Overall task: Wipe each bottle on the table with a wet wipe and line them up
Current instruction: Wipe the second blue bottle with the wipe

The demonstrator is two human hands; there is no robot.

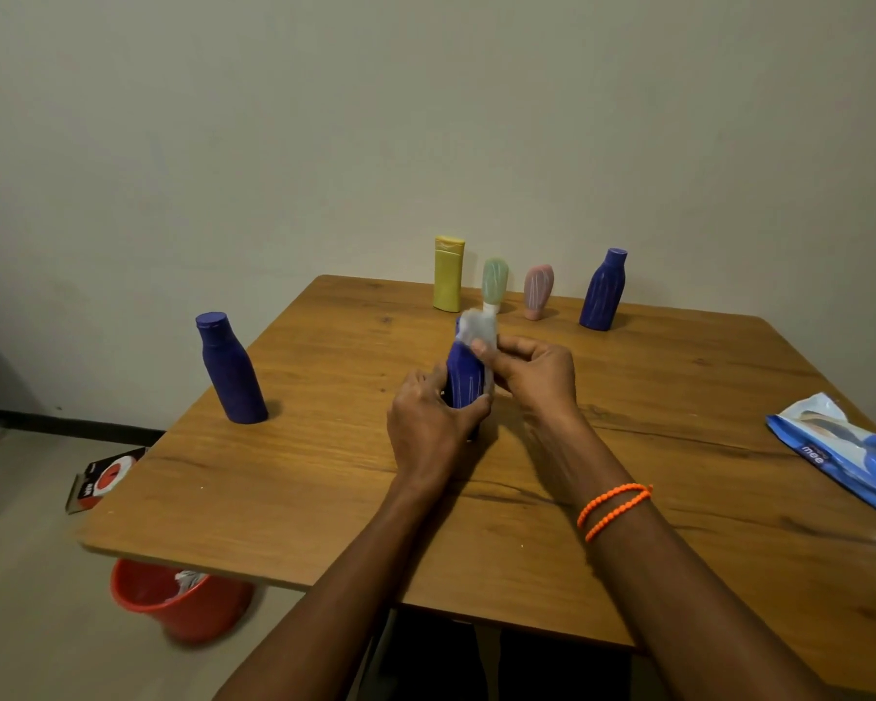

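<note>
Upright blue bottle (464,379), wipe (478,328) on top

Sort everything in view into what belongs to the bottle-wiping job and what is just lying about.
Job: blue bottle in hand, wet wipe, left blue bottle, far blue bottle, yellow bottle, green tube, pink tube, wipes pack, table.

Lying about: red bucket and small red-and-white box, both on the floor.

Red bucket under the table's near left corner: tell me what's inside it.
The red bucket holds something white and crumpled, perhaps used wipes. The table edge covers much of its opening, so the rest is hidden.
</note>
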